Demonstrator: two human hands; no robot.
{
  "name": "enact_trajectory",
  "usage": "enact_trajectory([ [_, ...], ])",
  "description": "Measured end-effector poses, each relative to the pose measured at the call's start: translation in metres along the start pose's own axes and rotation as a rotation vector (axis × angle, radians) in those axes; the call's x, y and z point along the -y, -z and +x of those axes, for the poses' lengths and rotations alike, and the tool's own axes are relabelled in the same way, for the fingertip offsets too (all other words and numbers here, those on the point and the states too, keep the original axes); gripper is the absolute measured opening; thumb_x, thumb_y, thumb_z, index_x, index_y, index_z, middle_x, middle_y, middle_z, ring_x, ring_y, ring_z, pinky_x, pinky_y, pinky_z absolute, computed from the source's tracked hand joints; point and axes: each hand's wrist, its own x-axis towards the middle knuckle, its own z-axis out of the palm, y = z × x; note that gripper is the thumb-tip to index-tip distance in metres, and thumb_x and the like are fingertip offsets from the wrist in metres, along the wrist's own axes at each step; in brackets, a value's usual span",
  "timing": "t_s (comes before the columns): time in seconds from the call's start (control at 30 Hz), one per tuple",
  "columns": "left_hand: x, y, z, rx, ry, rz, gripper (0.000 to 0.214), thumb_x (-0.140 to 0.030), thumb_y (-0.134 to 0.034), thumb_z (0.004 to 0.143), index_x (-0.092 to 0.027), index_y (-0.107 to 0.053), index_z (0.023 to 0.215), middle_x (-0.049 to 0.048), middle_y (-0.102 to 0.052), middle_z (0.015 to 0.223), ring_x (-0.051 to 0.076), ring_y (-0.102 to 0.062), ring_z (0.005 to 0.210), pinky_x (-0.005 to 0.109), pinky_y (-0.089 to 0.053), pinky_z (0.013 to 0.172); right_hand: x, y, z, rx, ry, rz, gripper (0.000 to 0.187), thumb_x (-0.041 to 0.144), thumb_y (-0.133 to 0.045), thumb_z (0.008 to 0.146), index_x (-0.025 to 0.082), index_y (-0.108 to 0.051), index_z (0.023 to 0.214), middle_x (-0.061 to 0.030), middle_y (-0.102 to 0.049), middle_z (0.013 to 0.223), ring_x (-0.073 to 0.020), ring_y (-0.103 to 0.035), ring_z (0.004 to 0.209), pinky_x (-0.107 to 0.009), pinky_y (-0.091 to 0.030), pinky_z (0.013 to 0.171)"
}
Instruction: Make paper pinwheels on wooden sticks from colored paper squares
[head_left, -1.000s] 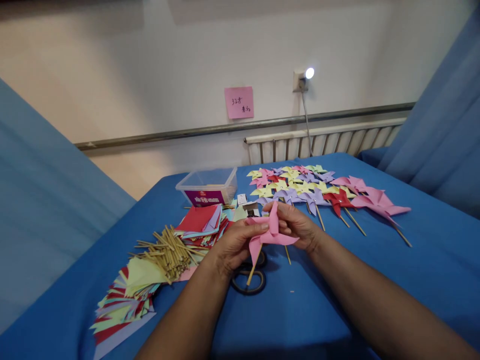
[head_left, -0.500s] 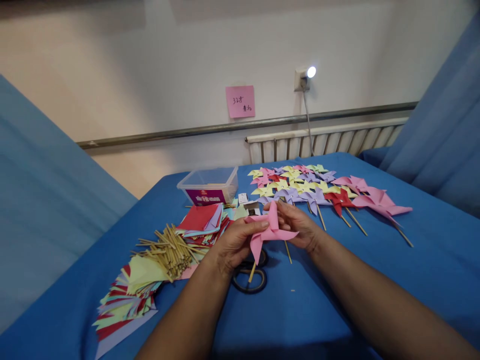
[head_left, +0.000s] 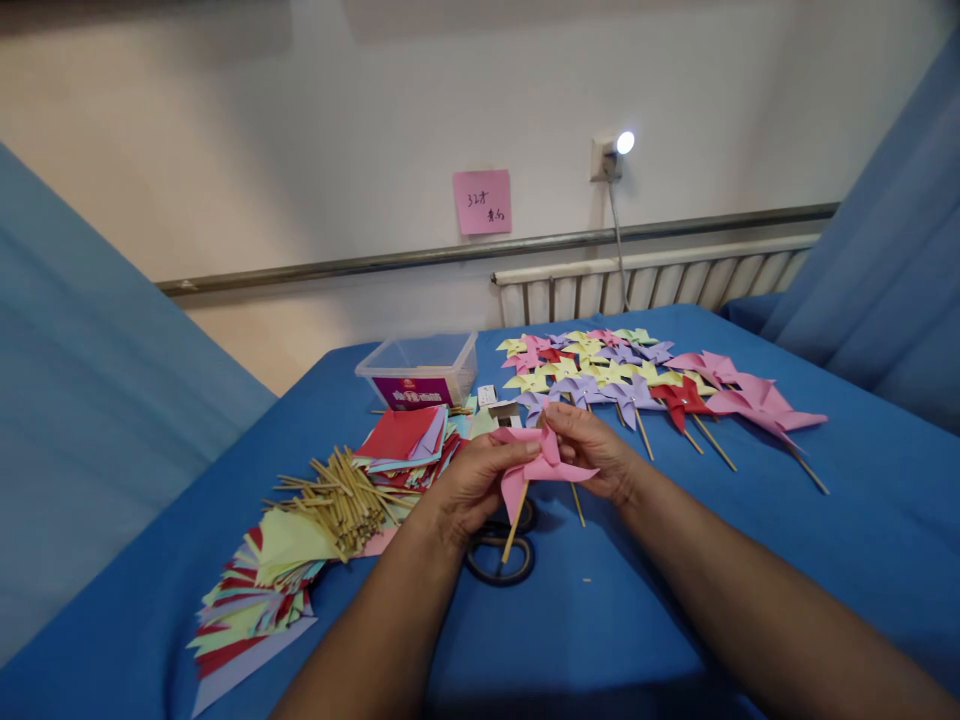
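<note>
A pink paper pinwheel (head_left: 551, 462) on a thin wooden stick (head_left: 514, 525) is held above the table. My left hand (head_left: 474, 485) grips it from the left, with the thumb pressed across its centre. At the pinwheel's upper blade, my right hand (head_left: 592, 450) pinches the pink paper between thumb and fingers. The stick slants down below the left hand. Under it lies a pair of scissors with black handles (head_left: 501, 562), its blades out of sight beneath my hands.
Finished pinwheels (head_left: 607, 375) lie in rows at the back right. On the left are a pile of sticks (head_left: 345, 505), stacked coloured paper (head_left: 401, 437) and fanned paper squares (head_left: 251, 610). A clear plastic box (head_left: 465, 368) and small white boxes (head_left: 487, 395) stand behind.
My right hand has drawn the pinwheel's upright blade down and inward, so it stands lower. The stick beneath has shifted slightly to the right. My left hand keeps its grip.
</note>
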Motion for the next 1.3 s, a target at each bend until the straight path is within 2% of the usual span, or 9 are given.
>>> enact_trajectory([
  [0.1,0.001,0.0,0.001,-0.009,-0.03,-0.012,0.029,-0.016,-0.083,0.063,-0.007,-0.075,0.089,0.0125,-0.074,0.084,0.017,-0.067,0.072,0.027,-0.05,0.074,-0.001,-0.002,0.003,-0.089,0.018,0.066,0.032,0.045,-0.075,0.077,0.018,-0.059,0.07,0.0054,-0.051,0.05,-0.0055,-0.037,0.042,-0.018,-0.029,0.04],
  [0.17,0.001,0.002,0.004,-0.067,-0.091,-0.038,0.03,-0.016,-0.083,0.063,-0.008,-0.075,0.09,0.0117,-0.074,0.084,0.017,-0.067,0.073,0.027,-0.051,0.074,-0.003,-0.003,0.005,-0.168,0.021,0.08,0.027,0.042,-0.073,0.078,0.018,-0.063,0.076,0.0019,-0.059,0.06,-0.0073,-0.046,0.049,-0.019,-0.034,0.044],
  [0.27,0.001,0.007,0.009,-0.218,-0.189,-0.089,0.03,-0.019,-0.084,0.062,-0.009,-0.074,0.089,0.0089,-0.074,0.081,0.016,-0.066,0.068,0.027,-0.051,0.07,-0.005,-0.005,0.006,-0.227,-0.115,-0.038,0.016,0.029,-0.072,0.076,0.016,-0.066,0.082,0.0002,-0.062,0.064,-0.006,-0.045,0.047,-0.018,-0.028,0.041],
  [0.37,0.0,0.012,0.013,-0.337,-0.27,-0.114,0.029,-0.02,-0.085,0.06,-0.01,-0.072,0.083,0.0064,-0.072,0.074,0.015,-0.064,0.064,0.026,-0.05,0.065,-0.009,-0.009,0.001,-0.092,-0.237,-0.14,0.016,0.027,-0.073,0.073,0.016,-0.065,0.082,0.0003,-0.063,0.065,-0.0043,-0.042,0.045,-0.018,-0.022,0.04],
  [0.43,0.0,0.014,0.014,-0.392,-0.325,-0.118,0.028,-0.022,-0.086,0.059,-0.01,-0.071,0.079,0.0046,-0.07,0.07,0.013,-0.062,0.061,0.025,-0.048,0.062,-0.013,-0.012,-0.002,0.045,-0.23,-0.178,0.021,0.029,-0.077,0.072,0.016,-0.064,0.082,-0.0016,-0.067,0.072,-0.0045,-0.045,0.047,-0.018,-0.024,0.042],
  [0.5,-0.001,0.014,0.014,-0.429,-0.364,-0.118,0.027,-0.022,-0.087,0.057,-0.011,-0.069,0.074,0.0032,-0.069,0.067,0.012,-0.06,0.059,0.024,-0.046,0.059,-0.017,-0.014,-0.004,0.106,-0.202,-0.219,0.027,0.033,-0.08,0.07,0.016,-0.062,0.081,-0.0025,-0.069,0.074,-0.0047,-0.046,0.047,-0.019,-0.025,0.043],
  [0.73,0.0,0.012,0.014,-0.451,-0.343,-0.129,0.025,-0.021,-0.086,0.055,-0.012,-0.067,0.069,0.0013,-0.066,0.065,0.011,-0.059,0.06,0.024,-0.043,0.06,-0.022,-0.015,-0.003,0.097,-0.142,-0.296,0.034,0.044,-0.079,0.071,0.016,-0.059,0.074,-0.0021,-0.069,0.067,-0.0055,-0.047,0.044,-0.02,-0.025,0.043],
  [1.13,0.0,0.012,0.012,-0.52,-0.417,-0.075,0.025,-0.023,-0.087,0.053,-0.012,-0.068,0.065,0.0004,-0.064,0.061,0.01,-0.054,0.057,0.024,-0.041,0.059,-0.02,-0.015,-0.004,0.075,-0.127,-0.304,0.033,0.042,-0.079,0.072,0.017,-0.058,0.076,-0.0006,-0.069,0.064,-0.0049,-0.046,0.04,-0.019,-0.023,0.039],
  [1.3,0.0,0.014,0.013,-0.505,-0.423,-0.045,0.025,-0.024,-0.087,0.054,-0.012,-0.067,0.064,-0.0001,-0.063,0.06,0.01,-0.053,0.056,0.023,-0.04,0.058,-0.018,-0.015,-0.005,0.068,-0.115,-0.336,0.031,0.041,-0.078,0.073,0.018,-0.058,0.076,-0.0003,-0.069,0.062,-0.0054,-0.047,0.04,-0.019,-0.025,0.039],
])
